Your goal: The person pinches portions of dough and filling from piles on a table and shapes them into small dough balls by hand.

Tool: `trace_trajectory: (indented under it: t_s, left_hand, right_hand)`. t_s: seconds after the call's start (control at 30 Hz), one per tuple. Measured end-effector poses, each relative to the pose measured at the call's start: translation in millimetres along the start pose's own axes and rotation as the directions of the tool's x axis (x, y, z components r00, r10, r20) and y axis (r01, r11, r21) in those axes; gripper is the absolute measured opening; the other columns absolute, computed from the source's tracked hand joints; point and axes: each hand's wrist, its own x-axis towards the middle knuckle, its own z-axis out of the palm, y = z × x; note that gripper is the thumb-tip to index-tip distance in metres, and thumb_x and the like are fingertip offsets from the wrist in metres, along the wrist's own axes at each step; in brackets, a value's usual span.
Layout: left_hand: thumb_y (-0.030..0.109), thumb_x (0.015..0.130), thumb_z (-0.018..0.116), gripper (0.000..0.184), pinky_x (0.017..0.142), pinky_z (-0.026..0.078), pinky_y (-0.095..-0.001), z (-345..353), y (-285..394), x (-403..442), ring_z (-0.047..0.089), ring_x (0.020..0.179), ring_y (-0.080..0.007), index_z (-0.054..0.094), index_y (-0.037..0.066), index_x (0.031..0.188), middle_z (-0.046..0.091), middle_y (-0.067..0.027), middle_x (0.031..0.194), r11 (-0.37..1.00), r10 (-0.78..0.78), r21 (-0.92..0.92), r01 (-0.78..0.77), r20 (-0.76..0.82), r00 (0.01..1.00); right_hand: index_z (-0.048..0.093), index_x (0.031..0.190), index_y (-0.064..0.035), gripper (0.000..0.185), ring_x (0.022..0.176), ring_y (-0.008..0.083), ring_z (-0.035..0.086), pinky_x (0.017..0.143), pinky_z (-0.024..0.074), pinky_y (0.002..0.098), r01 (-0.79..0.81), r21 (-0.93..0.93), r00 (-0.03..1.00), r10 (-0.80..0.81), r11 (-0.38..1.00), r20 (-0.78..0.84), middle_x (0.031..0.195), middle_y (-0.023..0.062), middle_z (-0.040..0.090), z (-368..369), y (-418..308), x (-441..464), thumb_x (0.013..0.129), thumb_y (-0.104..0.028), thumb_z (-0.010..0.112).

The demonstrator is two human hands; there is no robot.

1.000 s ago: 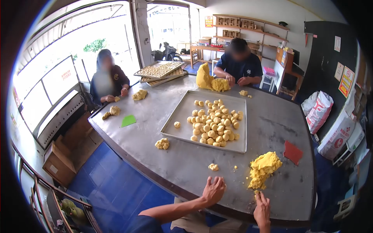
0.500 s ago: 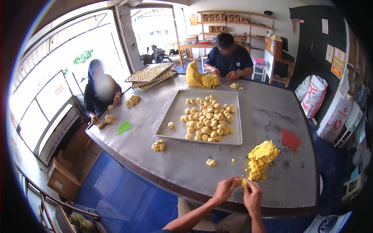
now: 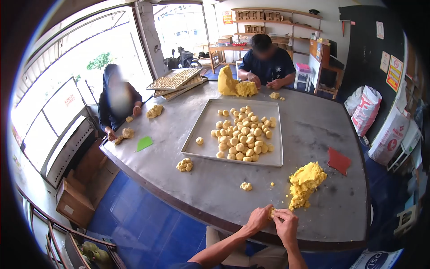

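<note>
Near the front edge of the metal table (image 3: 215,184), my left hand (image 3: 260,218) and my right hand (image 3: 285,223) meet around a small piece of yellow dough (image 3: 271,213), mostly hidden by the fingers. Just beyond my right hand lies a crumbly yellow dough mound (image 3: 307,179). A small pale lump (image 3: 246,186) rests beyond my left hand. The square metal tray (image 3: 197,152) in the middle holds several round dough balls (image 3: 245,134). A cluster of small pieces (image 3: 184,165) sits left of the tray's near corner.
A red scraper (image 3: 339,161) lies at the right and a green one (image 3: 144,143) at the left. Two people, one at left (image 3: 117,101) and one across the table (image 3: 268,65), handle dough. Stacked trays (image 3: 174,80) and a large yellow block (image 3: 227,81) stand at the far side.
My left hand has come right to meet my right hand, which moved up-left from the mound's near end with dough. Both hands have since closed further around the piece. The view has shifted.
</note>
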Motion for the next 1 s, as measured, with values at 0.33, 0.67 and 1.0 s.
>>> trace_trajectory:
  t_s: [0.33,0.67,1.0]
  left_hand:
    - [0.014,0.082,0.074,0.026,0.079,0.054,-0.0431,-19,10,2,0.069,0.089,-0.0384,0.065,0.004,0.104,0.070,-0.0179,0.092,0.939,0.186,-0.308,-0.152,0.083,0.979]
    - [0.028,0.096,0.065,0.028,0.073,0.052,-0.0456,-18,26,1,0.064,0.082,-0.0431,0.067,0.000,0.095,0.067,-0.0211,0.082,0.967,0.028,-0.255,-0.014,0.053,0.998]
    - [0.038,0.111,0.039,0.042,0.065,0.042,-0.0267,-16,-18,5,0.047,0.069,-0.0099,0.058,0.001,0.105,0.052,-0.0015,0.080,0.627,-0.066,-0.775,0.076,0.045,0.997]
  right_hand:
    - [0.072,0.123,-0.0086,0.050,0.068,0.0135,0.060,0.063,0.0514,0.0286,-0.199,0.088,0.971,0.184,0.976,0.152,0.083,0.0055,0.064,-4,31,15,0.075,-0.002,0.083]
    - [0.068,0.128,-0.0069,0.048,0.103,0.0321,0.062,0.088,0.0517,0.0399,0.177,-0.364,0.982,-0.138,0.914,0.132,0.121,0.0169,0.061,-16,37,37,0.080,-0.001,0.073]
    - [0.063,0.134,-0.0098,0.051,0.120,0.0396,0.055,0.104,0.0463,0.0438,0.005,-0.551,1.000,-0.019,0.834,-0.020,0.134,0.0169,0.055,-40,63,8,0.084,-0.004,0.074]
